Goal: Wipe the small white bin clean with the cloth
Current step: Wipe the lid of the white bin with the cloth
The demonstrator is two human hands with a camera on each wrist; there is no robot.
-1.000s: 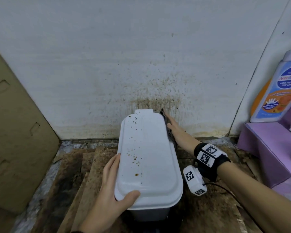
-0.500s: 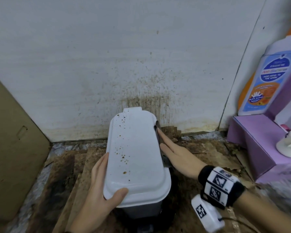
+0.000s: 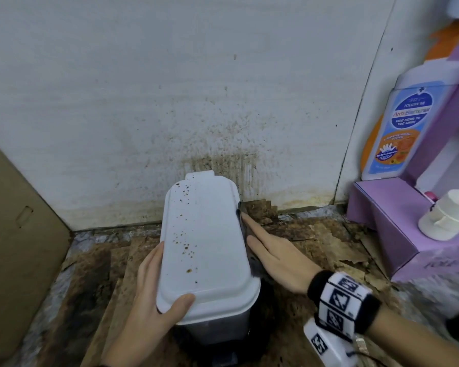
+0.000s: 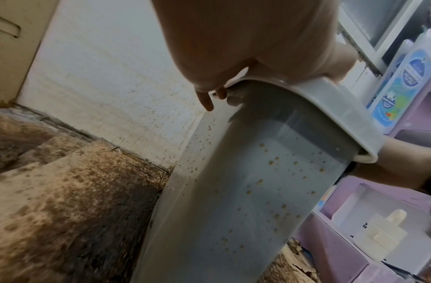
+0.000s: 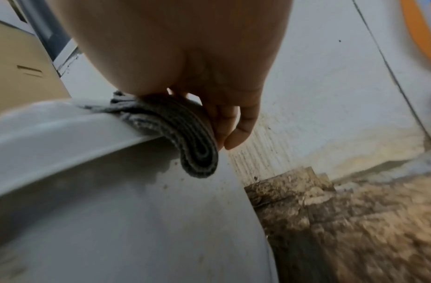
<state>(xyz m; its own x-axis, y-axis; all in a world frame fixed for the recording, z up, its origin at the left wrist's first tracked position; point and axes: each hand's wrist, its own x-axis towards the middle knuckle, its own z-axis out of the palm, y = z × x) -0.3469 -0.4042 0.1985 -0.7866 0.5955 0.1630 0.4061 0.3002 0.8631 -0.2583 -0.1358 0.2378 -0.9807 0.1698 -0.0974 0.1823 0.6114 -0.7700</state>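
The small white bin (image 3: pixel 204 247) stands on the floor against the wall, its lid speckled with brown spots. My left hand (image 3: pixel 154 287) grips the lid's near left corner, thumb on top and fingers under the rim (image 4: pixel 330 107). The bin's side (image 4: pixel 270 172) also carries brown specks. My right hand (image 3: pixel 270 258) lies flat with straight fingers and presses a folded dark grey cloth (image 3: pixel 245 234) against the bin's right side, just below the lid's edge. In the right wrist view the cloth (image 5: pixel 185 134) sits folded between my palm and the bin (image 5: pixel 112 210).
The white wall (image 3: pixel 223 115) behind the bin is stained brown. Dirty brown sheets (image 3: pixel 316 242) cover the floor. A purple box (image 3: pixel 387 221) with a wash bottle (image 3: pixel 406 128) and a white pump top (image 3: pixel 451 221) stands at right. Cardboard (image 3: pixel 16 234) leans at left.
My right hand has slid the cloth along the bin's right side, from the far end by the wall toward me. The left hand keeps its grip on the lid's corner.
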